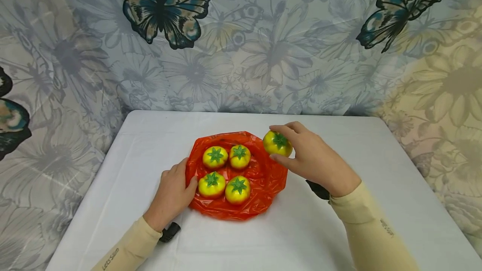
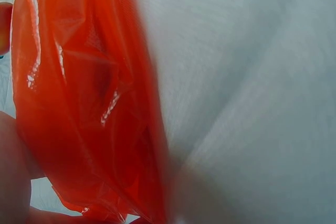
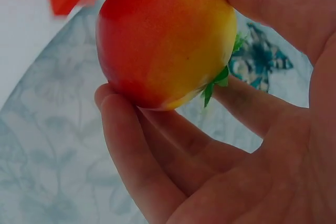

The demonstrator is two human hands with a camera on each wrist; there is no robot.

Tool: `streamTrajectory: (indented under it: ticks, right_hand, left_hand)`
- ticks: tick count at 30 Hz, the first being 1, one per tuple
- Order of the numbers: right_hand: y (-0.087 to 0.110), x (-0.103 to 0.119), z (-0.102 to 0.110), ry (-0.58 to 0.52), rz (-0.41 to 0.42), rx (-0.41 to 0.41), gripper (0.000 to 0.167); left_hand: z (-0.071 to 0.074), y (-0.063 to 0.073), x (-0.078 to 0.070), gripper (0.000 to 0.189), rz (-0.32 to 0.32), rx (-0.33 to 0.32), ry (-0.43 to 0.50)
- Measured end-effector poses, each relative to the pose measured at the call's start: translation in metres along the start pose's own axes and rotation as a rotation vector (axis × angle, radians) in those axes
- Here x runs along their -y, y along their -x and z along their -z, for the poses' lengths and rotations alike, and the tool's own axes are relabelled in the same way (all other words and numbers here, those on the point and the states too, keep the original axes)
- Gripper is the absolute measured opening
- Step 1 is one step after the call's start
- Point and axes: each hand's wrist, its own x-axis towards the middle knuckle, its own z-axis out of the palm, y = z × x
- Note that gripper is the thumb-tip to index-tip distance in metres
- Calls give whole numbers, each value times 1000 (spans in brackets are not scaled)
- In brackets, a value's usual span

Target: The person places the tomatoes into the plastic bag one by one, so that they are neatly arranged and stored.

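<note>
A red plastic bag (image 1: pixel 267 191) is spread wide on the table, with several yellow-and-red tomatoes (image 1: pixel 238 190) lying in it, green leafy tops up. My left hand (image 1: pixel 171 191) grips the bag's left edge, thumb over the rim. In the left wrist view, the bag's shiny, creased side (image 2: pixel 79 103) shows with part of that hand at the left. Another tomato (image 3: pixel 163 40) is in my right hand (image 1: pixel 314 158), pinched between thumb and fingers beside the bag's upper right rim. Its underside is red, shading to yellow near the green top.
The table has a white cover (image 1: pixel 150 141) and reaches back to a wall of butterfly and flower cloth (image 1: pixel 233 62). A dark wrist strap piece (image 1: pixel 170 232) shows under the left wrist and another (image 1: pixel 318 189) under the right.
</note>
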Motion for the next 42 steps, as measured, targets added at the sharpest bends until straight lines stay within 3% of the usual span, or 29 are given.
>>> streamTrajectory:
  ticks: [12, 21, 35, 42]
  right_hand:
    - [-8, 13, -28, 17, 81, 56, 64]
    - [-13, 13, -48, 35, 67, 119, 64]
    - [-18, 7, -73, 133, 123, 126, 62]
    - [-21, 6, -82, 146, 89, 142, 62]
  left_hand:
    - [0, 0, 1, 65, -1, 1, 0]
    - [0, -1, 1, 65, -7, -3, -10]
    - [1, -1, 0, 66, 2, 8, -8]
    - [0, -2, 1, 65, 5, 11, -9]
